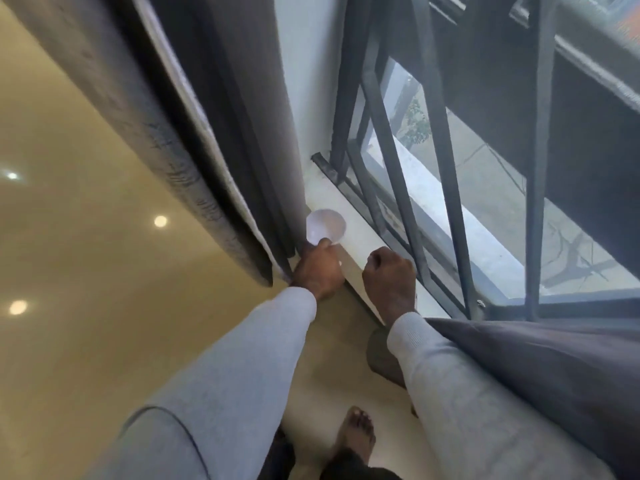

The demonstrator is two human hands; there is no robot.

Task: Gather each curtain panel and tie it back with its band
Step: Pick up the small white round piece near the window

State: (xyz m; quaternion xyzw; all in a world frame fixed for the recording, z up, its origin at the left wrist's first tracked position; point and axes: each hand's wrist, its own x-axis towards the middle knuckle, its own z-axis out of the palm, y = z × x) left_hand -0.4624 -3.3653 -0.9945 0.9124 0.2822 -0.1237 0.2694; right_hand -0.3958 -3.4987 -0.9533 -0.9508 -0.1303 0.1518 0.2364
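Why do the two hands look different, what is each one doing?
The left hand reaches to the edge of the hanging curtain and touches a small white cup; the right hand is curled into a fist over the window sill, with nothing visible in it. The left sits nearer the curtain, the right nearer the window bars. Both wear pale grey sleeves.

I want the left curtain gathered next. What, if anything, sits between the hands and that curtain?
Nothing visible blocks it. The left hand is already at the curtain edge by the white cup on the sill; the right hand is apart, fist closed.
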